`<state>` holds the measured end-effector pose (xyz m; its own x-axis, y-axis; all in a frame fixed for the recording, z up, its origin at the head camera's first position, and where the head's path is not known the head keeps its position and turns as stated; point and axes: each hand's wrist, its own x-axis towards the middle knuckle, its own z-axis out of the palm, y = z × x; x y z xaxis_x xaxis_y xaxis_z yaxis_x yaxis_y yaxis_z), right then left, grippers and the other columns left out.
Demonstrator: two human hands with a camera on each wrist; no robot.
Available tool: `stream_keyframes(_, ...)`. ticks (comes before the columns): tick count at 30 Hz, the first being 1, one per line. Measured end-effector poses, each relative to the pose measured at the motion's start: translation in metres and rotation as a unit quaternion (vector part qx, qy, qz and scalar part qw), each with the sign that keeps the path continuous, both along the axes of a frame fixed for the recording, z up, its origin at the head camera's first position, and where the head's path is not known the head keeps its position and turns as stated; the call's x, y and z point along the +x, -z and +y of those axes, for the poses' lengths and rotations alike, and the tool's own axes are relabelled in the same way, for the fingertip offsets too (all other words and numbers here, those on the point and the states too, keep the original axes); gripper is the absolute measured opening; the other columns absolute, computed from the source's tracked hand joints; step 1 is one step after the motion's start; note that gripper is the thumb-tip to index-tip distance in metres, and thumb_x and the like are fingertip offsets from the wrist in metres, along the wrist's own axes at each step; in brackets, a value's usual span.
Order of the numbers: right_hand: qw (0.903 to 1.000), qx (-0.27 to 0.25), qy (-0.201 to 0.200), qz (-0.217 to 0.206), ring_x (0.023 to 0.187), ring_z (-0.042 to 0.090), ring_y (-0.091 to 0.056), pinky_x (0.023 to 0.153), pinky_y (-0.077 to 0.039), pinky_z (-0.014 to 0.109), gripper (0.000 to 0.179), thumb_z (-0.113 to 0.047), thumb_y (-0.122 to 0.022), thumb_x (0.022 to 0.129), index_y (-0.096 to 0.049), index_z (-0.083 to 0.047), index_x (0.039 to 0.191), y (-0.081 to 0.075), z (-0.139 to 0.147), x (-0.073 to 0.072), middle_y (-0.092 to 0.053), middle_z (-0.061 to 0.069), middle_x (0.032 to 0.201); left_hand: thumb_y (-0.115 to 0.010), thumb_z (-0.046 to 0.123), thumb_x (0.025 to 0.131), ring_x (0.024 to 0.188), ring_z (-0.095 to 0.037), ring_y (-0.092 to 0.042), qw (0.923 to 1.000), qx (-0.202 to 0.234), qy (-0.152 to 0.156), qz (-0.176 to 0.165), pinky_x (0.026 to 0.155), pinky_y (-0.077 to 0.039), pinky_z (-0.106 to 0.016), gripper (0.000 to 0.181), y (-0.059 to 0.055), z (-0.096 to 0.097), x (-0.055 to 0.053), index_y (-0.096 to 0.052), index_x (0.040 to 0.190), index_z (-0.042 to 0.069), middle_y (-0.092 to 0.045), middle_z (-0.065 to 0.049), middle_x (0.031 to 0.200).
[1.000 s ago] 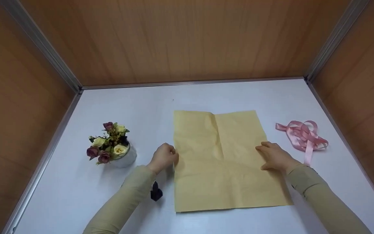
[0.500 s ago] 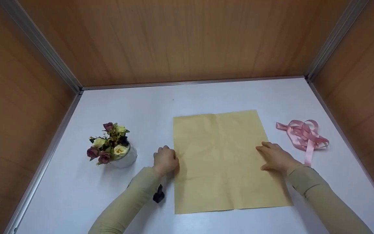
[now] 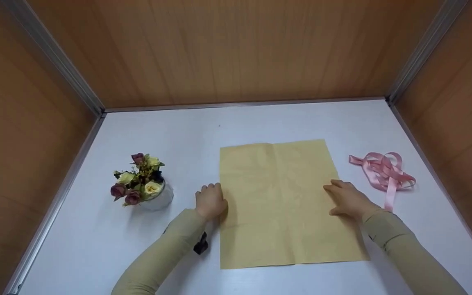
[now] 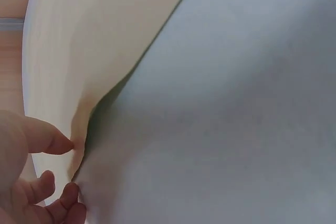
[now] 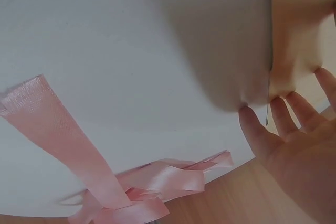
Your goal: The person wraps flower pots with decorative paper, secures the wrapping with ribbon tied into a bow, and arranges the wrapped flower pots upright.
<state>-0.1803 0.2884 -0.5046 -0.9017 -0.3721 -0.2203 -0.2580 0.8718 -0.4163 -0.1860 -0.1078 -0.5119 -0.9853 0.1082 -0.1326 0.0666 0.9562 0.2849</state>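
Note:
A yellow-brown sheet of wrapping paper [image 3: 260, 205] lies almost flat on the white table, with a faint crease down its middle. My left hand [image 3: 211, 203] is at its left edge with fingers curled. In the left wrist view, the thumb [image 4: 55, 139] touches the paper's top, and the edge bows up slightly between thumb and fingers; whether a finger lies beneath is hidden. On the right side of the sheet rests my right hand [image 3: 348, 200], its fingers spread and extended. In the right wrist view several fingertips press on the paper, one at the table beside it.
A white pot [image 3: 158, 200] of purple and cream flowers [image 3: 139, 182] stands on the left. A loose heap of pink ribbon [image 3: 383, 170] lies right of the paper. Something small and black [image 3: 201, 243] shows under the left wrist. Wood-grained walls [image 3: 240, 53] border the table.
The raised fold along the paper's middle has flattened, and the sheet's far left corner has come toward me. My left hand has shifted slightly right and nearer; the right hand has stayed put.

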Motion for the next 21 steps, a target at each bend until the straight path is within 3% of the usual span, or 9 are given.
stream_keyframes(12,1.0,0.007,0.001,-0.001,0.129,0.053,-0.03,0.104,-0.03,0.061,0.074,-0.017,-0.08,0.073,-0.045,0.005,0.135,0.003,-0.001,-0.001,-0.033,0.031,0.144,-0.058,0.01,0.081,0.083,-0.033,-0.055,0.9997,0.011,0.015,-0.015,0.073,-0.046,-0.049,0.015,-0.01,0.001,-0.003,-0.058,0.092,0.001,-0.058,-0.016,0.087)
stream_keyframes(17,0.9999,0.011,-0.007,0.011,0.127,0.052,-0.032,0.101,-0.033,0.061,0.074,-0.018,-0.081,0.073,-0.046,0.005,0.134,0.004,0.001,-0.001,-0.034,0.032,0.143,-0.058,0.017,0.087,0.084,-0.033,-0.058,0.9975,0.067,0.009,-0.023,0.074,-0.048,-0.047,0.021,-0.031,-0.004,-0.011,-0.058,0.098,-0.001,-0.06,-0.017,0.092)
stream_keyframes(21,0.9996,0.012,-0.013,0.02,0.126,0.052,-0.034,0.099,-0.035,0.061,0.074,-0.02,-0.082,0.072,-0.047,0.004,0.133,0.004,0.002,-0.001,-0.035,0.032,0.142,-0.06,0.019,0.09,0.087,-0.032,-0.059,0.9945,0.104,0.009,0.0,0.075,-0.049,-0.045,0.029,-0.055,-0.013,-0.021,-0.057,0.106,-0.005,-0.061,-0.019,0.099)
